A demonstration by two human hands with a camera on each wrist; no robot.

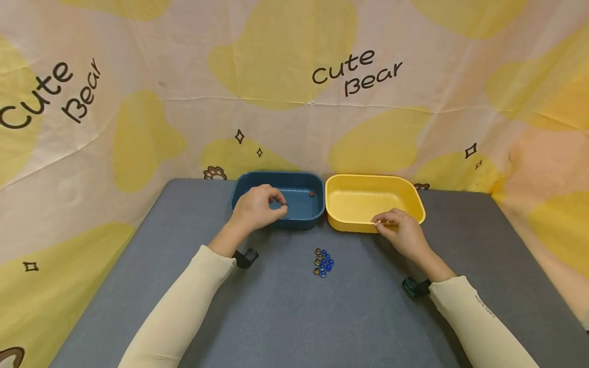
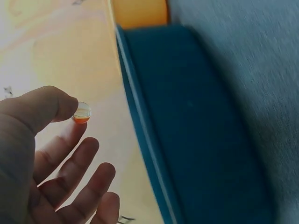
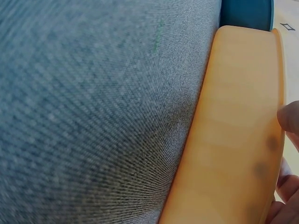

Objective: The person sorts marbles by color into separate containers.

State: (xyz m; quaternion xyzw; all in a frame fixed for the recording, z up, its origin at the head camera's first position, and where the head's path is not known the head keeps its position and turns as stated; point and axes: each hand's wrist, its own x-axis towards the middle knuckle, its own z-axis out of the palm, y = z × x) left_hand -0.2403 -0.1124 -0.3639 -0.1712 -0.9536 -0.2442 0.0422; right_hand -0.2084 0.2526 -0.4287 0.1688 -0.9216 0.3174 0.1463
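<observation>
Looks like the drop step, pinching clear-orange marble (image 2: pixel 81 113) in left hand (image 1: pixel 258 207) between thumb and index, with other fingers loosely spread, above blue bin (image 1: pixel 294 224) at tabletop's (image 1: pixel 285 312) far edge, gripping yellow bin's (image 1: pixel 349 225) near rim with right hand (image 1: pixel 405 232), likely needs parting thumb and index next.

Yellow bin (image 3: pixel 233 112), wall toward the near side, fills the middle. Right hand (image 3: pixel 288 186) at its rim: thumb against the edge, other fingers behind the wall, partly cut off by the frame. Dark blurry spots in the wall, probably fingertips showing through. Blue bin (image 3: pixel 245 13) just left of the yellow one. Grey-blue woven desk (image 3: pixel 93 112) on the near side; pale cloth (image 3: pixel 286 60) with a star outline, far side.
</observation>
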